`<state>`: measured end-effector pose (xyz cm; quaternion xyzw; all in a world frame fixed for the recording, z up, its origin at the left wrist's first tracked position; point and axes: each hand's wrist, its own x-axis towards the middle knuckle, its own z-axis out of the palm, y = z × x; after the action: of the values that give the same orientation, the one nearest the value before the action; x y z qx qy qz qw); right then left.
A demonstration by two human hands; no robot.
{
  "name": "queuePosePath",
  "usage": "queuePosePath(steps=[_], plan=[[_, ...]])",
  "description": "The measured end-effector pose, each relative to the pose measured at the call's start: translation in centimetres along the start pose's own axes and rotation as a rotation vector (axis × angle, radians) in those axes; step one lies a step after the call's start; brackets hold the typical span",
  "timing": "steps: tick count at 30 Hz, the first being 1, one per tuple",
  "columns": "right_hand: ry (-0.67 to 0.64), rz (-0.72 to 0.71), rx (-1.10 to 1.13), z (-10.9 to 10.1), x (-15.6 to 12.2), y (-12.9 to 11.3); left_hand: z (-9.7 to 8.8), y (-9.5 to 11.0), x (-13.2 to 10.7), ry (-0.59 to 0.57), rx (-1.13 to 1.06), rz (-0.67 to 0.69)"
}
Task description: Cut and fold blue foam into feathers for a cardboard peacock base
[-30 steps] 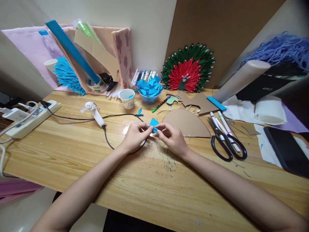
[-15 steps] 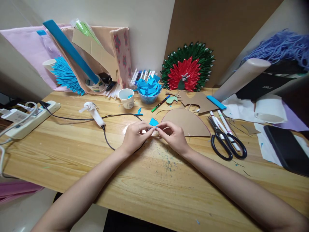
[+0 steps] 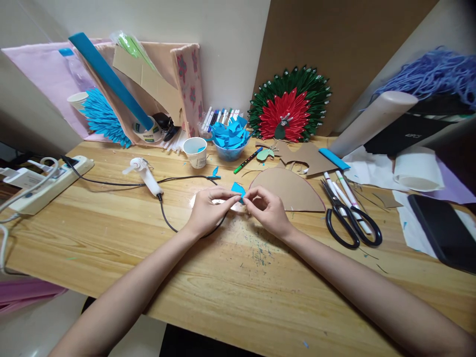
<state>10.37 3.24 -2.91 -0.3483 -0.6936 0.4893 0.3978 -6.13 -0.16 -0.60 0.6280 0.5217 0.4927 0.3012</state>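
Observation:
My left hand [image 3: 207, 210] and my right hand [image 3: 267, 210] meet over the middle of the wooden table [image 3: 230, 282]. Both pinch a small blue paper piece [image 3: 238, 190] between thumb and fingertips; most of it is hidden by the fingers. A brown cardboard semicircle [image 3: 288, 191] lies just right of my right hand. A black cable [image 3: 167, 223] curves under my left hand.
Black scissors [image 3: 351, 225] and white markers [image 3: 344, 191] lie to the right, a black phone [image 3: 442, 233] further right. Behind the hands stand a white paper cup [image 3: 196, 151], a bowl of blue paper pieces [image 3: 229, 139], a glue gun [image 3: 147, 173], a power strip [image 3: 44, 181] and a red-and-green paper fan piece [image 3: 289, 106].
The hands stay in place; the fingers have shifted slightly on the blue piece, which shows a little more above the fingertips than half a second ago.

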Motion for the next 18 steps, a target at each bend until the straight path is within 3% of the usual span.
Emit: queuePosePath(steps=[3,11,18], plan=[[-0.018,0.029,0.034,-0.1,0.1,0.0,-0.1,0.0,0.2,-0.006,-0.038,-0.007],[-0.056,0.069,0.159,-0.4,0.4,0.4,-0.6,-0.8,0.1,-0.043,0.296,0.39],[-0.062,0.091,0.184,-0.5,0.6,0.1,-0.5,-1.0,0.1,-0.016,0.43,0.519]])
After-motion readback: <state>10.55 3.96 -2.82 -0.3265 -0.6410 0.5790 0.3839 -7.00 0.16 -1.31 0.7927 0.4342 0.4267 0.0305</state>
